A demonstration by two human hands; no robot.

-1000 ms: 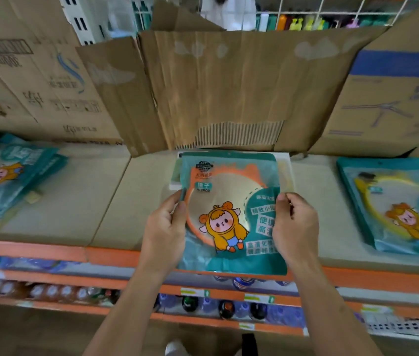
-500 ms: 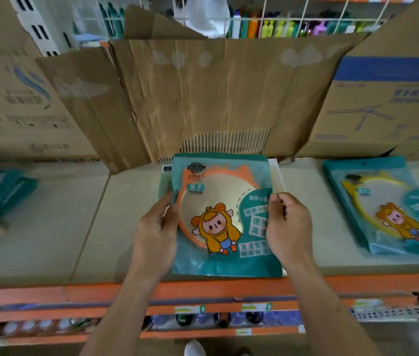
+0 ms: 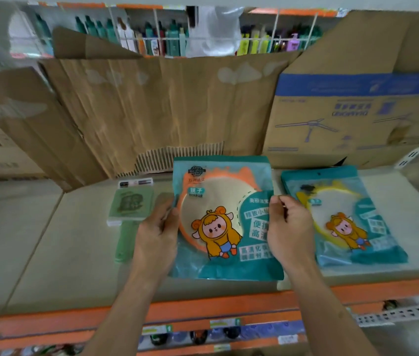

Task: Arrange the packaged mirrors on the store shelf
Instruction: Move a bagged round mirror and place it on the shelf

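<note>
So we've got the mirror pack [image 3: 225,219] in both hands over the middle of the shelf [image 3: 49,253], teal bag with an orange-rimmed mirror and a cartoon kid printed on the front. Our left hand [image 3: 158,235] grips its left edge, with the fingers wrapped behind where we can't see them. Our right hand [image 3: 289,229] pinches the right edge with curled fingers and covers part of the printed text there. We honestly can't tell if the pack's bottom sits on the shelf or floats just above it.

Just beside it on the right lies a second mirror pack [image 3: 344,217], flat, with a yellow rim, and our right hand hides its near-left corner. On the left there's a green thing with a handle [image 3: 130,209], the handle partly behind our left hand, and it's too blurry to tell what it is.

Creased cardboard [image 3: 164,106] stands along the back, next to a box with a blue band [image 3: 357,111] that's cut off at the right. Bottles [image 3: 167,39] behind are just coloured smears. Below the orange shelf edge [image 3: 203,312], the lower stock is mostly blocked by our arms.
</note>
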